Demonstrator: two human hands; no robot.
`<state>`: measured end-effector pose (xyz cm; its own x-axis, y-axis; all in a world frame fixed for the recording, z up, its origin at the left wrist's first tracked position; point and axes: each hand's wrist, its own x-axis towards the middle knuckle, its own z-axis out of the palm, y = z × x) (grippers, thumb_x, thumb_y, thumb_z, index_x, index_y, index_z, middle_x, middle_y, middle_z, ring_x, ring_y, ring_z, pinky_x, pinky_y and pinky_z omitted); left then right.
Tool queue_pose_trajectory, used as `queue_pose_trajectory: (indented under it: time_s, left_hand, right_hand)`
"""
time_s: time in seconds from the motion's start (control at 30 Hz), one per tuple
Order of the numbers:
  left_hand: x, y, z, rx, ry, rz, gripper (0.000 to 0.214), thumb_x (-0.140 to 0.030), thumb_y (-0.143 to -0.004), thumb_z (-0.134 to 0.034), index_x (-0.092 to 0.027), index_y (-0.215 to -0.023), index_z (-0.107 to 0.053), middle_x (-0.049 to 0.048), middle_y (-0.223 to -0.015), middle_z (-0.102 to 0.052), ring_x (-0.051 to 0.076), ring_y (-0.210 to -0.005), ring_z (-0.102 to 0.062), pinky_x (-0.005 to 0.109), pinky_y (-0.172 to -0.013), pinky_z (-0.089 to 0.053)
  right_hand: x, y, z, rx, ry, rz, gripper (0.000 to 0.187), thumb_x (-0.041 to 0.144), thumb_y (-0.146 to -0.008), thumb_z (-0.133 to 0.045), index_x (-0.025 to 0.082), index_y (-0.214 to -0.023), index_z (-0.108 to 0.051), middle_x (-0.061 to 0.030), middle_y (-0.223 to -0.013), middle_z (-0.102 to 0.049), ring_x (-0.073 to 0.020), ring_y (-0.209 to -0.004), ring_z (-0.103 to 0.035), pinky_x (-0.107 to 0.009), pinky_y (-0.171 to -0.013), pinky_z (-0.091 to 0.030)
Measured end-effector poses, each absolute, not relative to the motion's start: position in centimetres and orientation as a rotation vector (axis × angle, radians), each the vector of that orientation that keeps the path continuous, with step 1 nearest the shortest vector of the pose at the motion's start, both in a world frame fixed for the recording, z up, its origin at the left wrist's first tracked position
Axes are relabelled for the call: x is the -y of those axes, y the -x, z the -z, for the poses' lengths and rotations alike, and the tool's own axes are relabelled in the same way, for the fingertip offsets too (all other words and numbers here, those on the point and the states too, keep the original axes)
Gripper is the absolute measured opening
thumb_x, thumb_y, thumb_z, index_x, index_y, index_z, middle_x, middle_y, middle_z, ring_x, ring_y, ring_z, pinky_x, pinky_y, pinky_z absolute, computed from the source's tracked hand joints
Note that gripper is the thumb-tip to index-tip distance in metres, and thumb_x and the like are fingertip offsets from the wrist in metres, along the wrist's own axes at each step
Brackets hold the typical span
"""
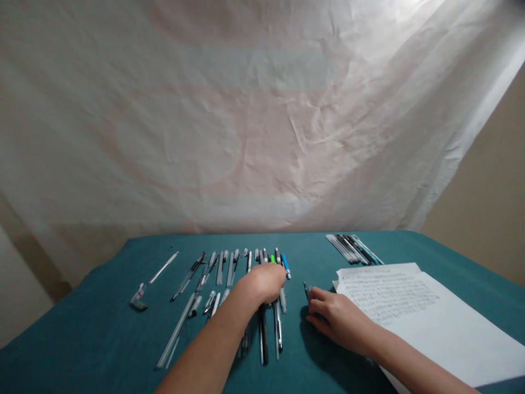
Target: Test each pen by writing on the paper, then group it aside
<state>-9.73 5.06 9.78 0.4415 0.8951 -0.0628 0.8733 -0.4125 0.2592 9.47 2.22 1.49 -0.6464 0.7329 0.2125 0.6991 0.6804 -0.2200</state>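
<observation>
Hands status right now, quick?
Left hand: over the rows of pens, fingertips hidden; can't tell whether open, closed or holding anything.
Right hand: closed, fingertips on a slim, dark-tipped pen.

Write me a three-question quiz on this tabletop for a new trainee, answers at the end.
1. Multiple choice: which of the person's hands is nearer the papers?
A) Left
B) Right
C) Both equally

2. True or false: the blue-and-white pen lies to the left of the papers.

3. Fill in the blank: the left hand is over a group of ____ in the middle of the table.

Key:
1. B, the right hand
2. True
3. pens
</observation>
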Motion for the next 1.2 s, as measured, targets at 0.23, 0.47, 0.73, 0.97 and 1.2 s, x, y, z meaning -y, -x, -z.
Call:
queue_pose_trajectory:
  time_s: [0.23,0.47,0.73,0.97,1.2]
  left_hand:
    - [-5.1,9.6,-9.4,-1.524,-2.487,-0.114,0.023,-0.001,-0.064,-0.053,-0.017,-0.072,-0.069,0.0159,-0.081,-0.069,0.030,-0.077,-0.064,0.033,-0.065,-0.046]
    - [-5.1,8.5,-8.7,-1.535,-2.492,0.000,0.026,-0.001,-0.066,-0.052,-0.014,-0.081,-0.068,0.0169,-0.088,-0.068,0.029,-0.084,-0.063,0.034,-0.071,-0.047]
    - [-5.1,7.9,-8.5,-1.519,-2.526,0.138,0.026,-0.004,-0.069,-0.053,-0.013,-0.087,-0.067,0.0165,-0.092,-0.067,0.029,-0.089,-0.062,0.033,-0.072,-0.047]
    - [-5.0,7.4,-8.0,-1.483,-2.567,0.148,0.025,-0.005,-0.070,-0.052,-0.015,-0.086,-0.068,0.0152,-0.089,-0.068,0.028,-0.086,-0.063,0.031,-0.070,-0.047]
    - [-4.7,6.9,-7.5,-1.463,-2.576,0.047,0.018,-0.016,-0.070,-0.059,-0.016,-0.086,-0.067,0.0149,-0.089,-0.068,0.028,-0.087,-0.062,0.033,-0.071,-0.045]
  right_hand:
    - [-3.0,-10.5,-1.5,2.525,1.321,-0.191,0.015,0.020,-0.075,-0.056,0.022,-0.089,-0.054,-0.0032,-0.101,-0.051,-0.0130,-0.068,-0.057,-0.024,-0.063,-0.042]
    - [-3.4,-10.6,-0.6,2.356,1.500,-0.374,0.038,0.018,-0.072,-0.055,0.020,-0.109,-0.046,-0.0072,-0.104,-0.048,-0.0157,-0.072,-0.056,-0.027,-0.066,-0.043]
    - [-3.2,-11.4,-1.0,2.345,1.595,-0.430,0.037,0.019,-0.071,-0.052,0.016,-0.108,-0.045,-0.0104,-0.102,-0.051,-0.0208,-0.085,-0.055,-0.030,-0.074,-0.040]
    - [-3.3,-11.7,-1.4,2.378,1.668,-0.446,0.036,0.012,-0.068,-0.047,0.015,-0.104,-0.046,-0.0095,-0.090,-0.057,-0.0191,-0.079,-0.056,-0.026,-0.068,-0.037]
    - [-2.9,-11.4,-1.8,2.407,1.803,-0.329,0.027,0.011,-0.062,-0.047,0.014,-0.088,-0.052,-0.0115,-0.083,-0.061,-0.0222,-0.076,-0.058,-0.026,-0.059,-0.032]
